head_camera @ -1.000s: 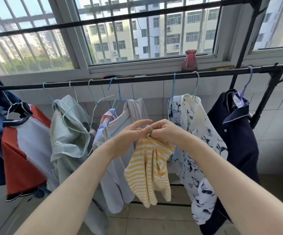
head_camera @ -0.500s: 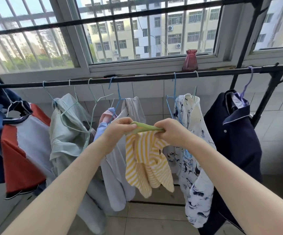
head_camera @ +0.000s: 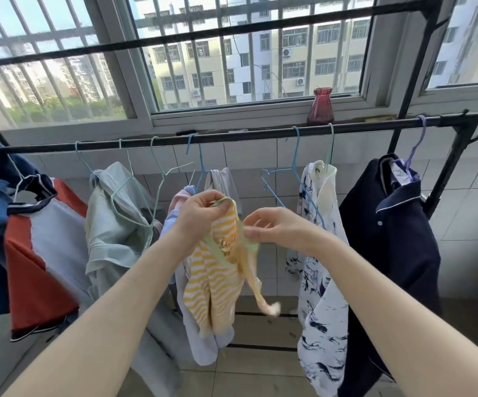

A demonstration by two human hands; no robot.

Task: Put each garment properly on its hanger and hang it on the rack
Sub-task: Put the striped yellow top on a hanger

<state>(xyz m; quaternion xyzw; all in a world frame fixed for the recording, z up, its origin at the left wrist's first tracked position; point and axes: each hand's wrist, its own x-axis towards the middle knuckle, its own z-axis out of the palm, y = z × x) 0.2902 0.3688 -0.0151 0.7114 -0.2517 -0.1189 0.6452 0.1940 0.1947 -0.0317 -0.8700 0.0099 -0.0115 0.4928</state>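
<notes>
1. Head view, the only one. Small yellow-and-white striped garment (head_camera: 217, 270) hangs at frame centre, in front of the rack rail (head_camera: 232, 136), held off it by both hands.
2. Left hand (head_camera: 200, 216), at 10 o'clock of the garment: fingers curled, thumb and forefinger pinching its pale green edge binding at the top. Likely the anchor, keeping the opening taut.
3. Right hand (head_camera: 277, 224), at 2 o'clock: thumb and fingertips pinching a thin stretch of the same green trim, other fingers loosely bent. Judged to be spreading the neck or strap so a hanger can go in.
4. Fabric: soft ribbed knit, limp, one narrow tail dangling toward 5 o'clock.
5. Bare blue wire hanger (head_camera: 292, 179) hooked on the rail at 1 o'clock, thin and springy, probably the intended one.
6. Neighbours already hung: floral white shirt (head_camera: 320, 282) at 3 o'clock, navy shirt (head_camera: 392, 242) beyond it, pale green shirt (head_camera: 117, 224) at 9 o'clock.
</notes>
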